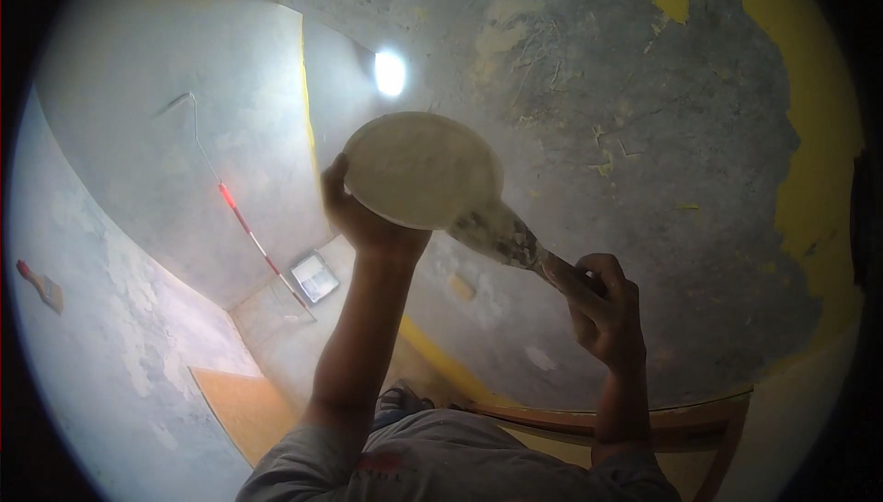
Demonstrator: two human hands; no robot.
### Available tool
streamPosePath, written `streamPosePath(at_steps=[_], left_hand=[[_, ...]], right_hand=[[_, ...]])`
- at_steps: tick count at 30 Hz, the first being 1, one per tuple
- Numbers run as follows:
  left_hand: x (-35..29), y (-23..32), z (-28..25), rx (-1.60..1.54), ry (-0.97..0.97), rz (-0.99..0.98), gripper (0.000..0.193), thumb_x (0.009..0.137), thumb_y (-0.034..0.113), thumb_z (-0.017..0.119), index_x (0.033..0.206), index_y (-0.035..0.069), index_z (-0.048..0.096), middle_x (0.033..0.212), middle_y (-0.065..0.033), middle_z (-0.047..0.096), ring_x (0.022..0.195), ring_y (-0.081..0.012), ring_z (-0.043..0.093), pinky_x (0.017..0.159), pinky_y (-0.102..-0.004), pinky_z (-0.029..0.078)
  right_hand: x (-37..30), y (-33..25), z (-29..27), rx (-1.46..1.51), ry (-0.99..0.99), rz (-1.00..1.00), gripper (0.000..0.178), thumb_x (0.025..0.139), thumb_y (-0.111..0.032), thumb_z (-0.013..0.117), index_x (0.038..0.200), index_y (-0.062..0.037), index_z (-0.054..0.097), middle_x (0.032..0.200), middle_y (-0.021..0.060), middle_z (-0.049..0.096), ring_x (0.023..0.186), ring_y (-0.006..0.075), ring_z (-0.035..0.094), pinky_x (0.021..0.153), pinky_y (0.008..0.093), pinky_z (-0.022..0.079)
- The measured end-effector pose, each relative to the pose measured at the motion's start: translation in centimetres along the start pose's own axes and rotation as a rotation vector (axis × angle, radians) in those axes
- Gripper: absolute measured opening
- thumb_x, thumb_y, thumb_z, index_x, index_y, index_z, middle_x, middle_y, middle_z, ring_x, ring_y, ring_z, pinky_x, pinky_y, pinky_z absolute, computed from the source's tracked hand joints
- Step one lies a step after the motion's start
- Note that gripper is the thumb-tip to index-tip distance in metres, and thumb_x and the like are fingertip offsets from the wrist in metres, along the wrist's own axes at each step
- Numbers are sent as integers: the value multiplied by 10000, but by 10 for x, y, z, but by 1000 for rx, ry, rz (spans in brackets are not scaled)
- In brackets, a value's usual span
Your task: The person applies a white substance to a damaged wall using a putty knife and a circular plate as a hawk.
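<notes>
In front of me, my left hand [372, 222] holds up a round, shallow dish [386, 220] from below, the thumb at its left edge. Smooth, pale putty [418, 166] appears to fill the dish. My right hand [607, 313] is closed around the handle of a putty knife [497, 233]. The knife's broad blade is smeared with dried and fresh material and meets the dish's lower right edge. Whether the blade is in the putty or only against the rim, I cannot tell.
A grey, patchy wall [625, 171] with leftover yellow paint [809, 199] fills the right. At the left stands a paint roller [244, 217] on a red-and-white pole, near a paint tray [315, 277]. A paintbrush [41, 289] shows far left, an orange-brown board [241, 401] below. A bright light [390, 74] glows.
</notes>
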State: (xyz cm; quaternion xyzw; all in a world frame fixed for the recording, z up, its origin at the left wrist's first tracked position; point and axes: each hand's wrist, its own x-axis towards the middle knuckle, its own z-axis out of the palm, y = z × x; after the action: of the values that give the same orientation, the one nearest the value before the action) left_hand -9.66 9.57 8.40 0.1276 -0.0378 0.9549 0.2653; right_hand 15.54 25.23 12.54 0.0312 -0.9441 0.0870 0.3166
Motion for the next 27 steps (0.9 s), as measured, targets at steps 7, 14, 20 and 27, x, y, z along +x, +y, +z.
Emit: streamPosePath(at_steps=[7,14,20,27], left_hand=[[7,11,-10,16,-3,-27,647,958,487,450,1413,44,570,1438,-172,571,1345,-369,534,1110,-572,446],[3,16,-24,37,-9,-49,699,931,488,465,1455,28,512,1451,-186,524,1354,-388,505,1125,-548,431],[5,25,-41,-52,-6,-52,699,949,481,452,1465,11,493,1464,-188,518,1362,-388,501,1124,-551,436],[-4,36,-39,-43,-71,-60,691,947,479,459,1459,17,505,1460,-196,522,1370,-392,492,1133,-559,427]], right_hand=[[-13,29,2,60,31,15,553,834,47,718,1359,-127,708,916,66,608,625,127,575,515,263,476],[-7,23,64,1409,165,621,480,1020,-170,618,1419,89,555,859,114,646,496,60,408,463,229,358],[-13,36,116,1764,126,899,494,1019,-142,609,1446,92,525,815,102,615,464,29,346,424,214,306],[-35,39,100,1559,90,894,485,967,-128,649,1373,124,568,804,115,638,500,100,500,408,218,363]])
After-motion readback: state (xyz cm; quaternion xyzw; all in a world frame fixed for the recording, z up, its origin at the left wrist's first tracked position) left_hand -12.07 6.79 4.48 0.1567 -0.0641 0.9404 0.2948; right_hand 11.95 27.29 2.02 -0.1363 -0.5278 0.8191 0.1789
